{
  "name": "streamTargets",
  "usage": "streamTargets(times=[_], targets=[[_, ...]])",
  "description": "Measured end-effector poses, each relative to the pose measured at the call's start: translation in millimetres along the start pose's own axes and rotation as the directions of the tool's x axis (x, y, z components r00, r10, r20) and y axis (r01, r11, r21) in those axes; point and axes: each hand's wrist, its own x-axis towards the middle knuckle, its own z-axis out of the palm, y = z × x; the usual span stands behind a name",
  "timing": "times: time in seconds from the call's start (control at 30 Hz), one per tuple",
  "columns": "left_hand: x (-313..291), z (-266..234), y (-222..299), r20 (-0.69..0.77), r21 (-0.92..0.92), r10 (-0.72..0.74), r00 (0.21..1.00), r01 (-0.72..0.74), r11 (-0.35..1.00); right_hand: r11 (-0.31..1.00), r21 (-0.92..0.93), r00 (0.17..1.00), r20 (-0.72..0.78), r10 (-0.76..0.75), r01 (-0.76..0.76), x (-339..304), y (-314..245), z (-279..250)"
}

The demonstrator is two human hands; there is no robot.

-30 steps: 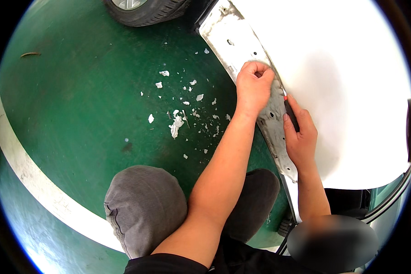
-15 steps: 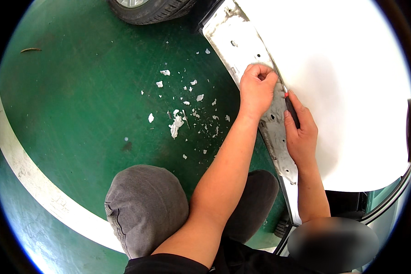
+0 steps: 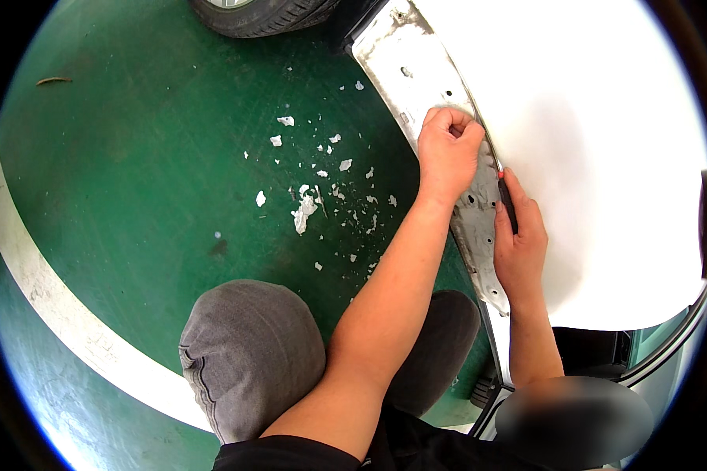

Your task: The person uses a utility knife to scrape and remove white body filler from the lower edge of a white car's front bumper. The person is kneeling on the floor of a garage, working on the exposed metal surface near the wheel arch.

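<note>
My right hand [image 3: 522, 247] is closed round the dark handle [image 3: 507, 206] of a slim tool with a red collar and a thin metal shaft. The shaft lies along the seam between a scuffed, holed metal edge strip [image 3: 428, 59] and a large white car panel [image 3: 605, 157]. Farther up the strip, my left hand [image 3: 448, 161] is closed in a pinch against the seam, close to the tool's far end. Something dark shows between its fingers, too small to name. The tool's tip is hidden there.
White flakes [image 3: 303, 213] lie scattered on the green floor [image 3: 133, 196], left of the strip. A car wheel [image 3: 267, 20] stands at the top. My bent knees [image 3: 251, 353] are below. A white floor line [image 3: 55, 314] curves at the left, and a dark opening [image 3: 593, 349] is at lower right.
My right hand and the tool's handle have slid a little toward me along the seam. My left hand keeps its pinch at about the same place. The whole view has shifted slightly.
</note>
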Motion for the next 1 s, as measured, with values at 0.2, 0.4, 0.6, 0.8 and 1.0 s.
streamTargets(times=[0.2,0.4,0.6,0.8,1.0], targets=[[-1,0,1,-0.009,0.036,0.025,1.0,-0.025,0.999,1.0,-0.012,0.999,-0.031,-0.016,0.016,-8,5,1],[0,-3,1,0.011,0.068,0.029,1.0,-0.03,0.997,1.0,-0.005,0.999,-0.033,-0.012,0.012,-15,10,0],[0,-4,-1,0.042,0.033,0.039,0.998,-0.04,0.999,1.0,0.015,1.0,-0.026,-0.015,0.015,-18,18,-2],[2,-6,-9,0.062,0.017,0.071,0.996,-0.072,0.997,0.998,0.052,0.999,-0.013,-0.038,0.038,-18,21,-4],[2,-7,-7,0.052,0.055,0.077,0.996,-0.08,0.995,0.997,0.073,0.999,0.014,-0.041,0.04,-9,14,-10]])
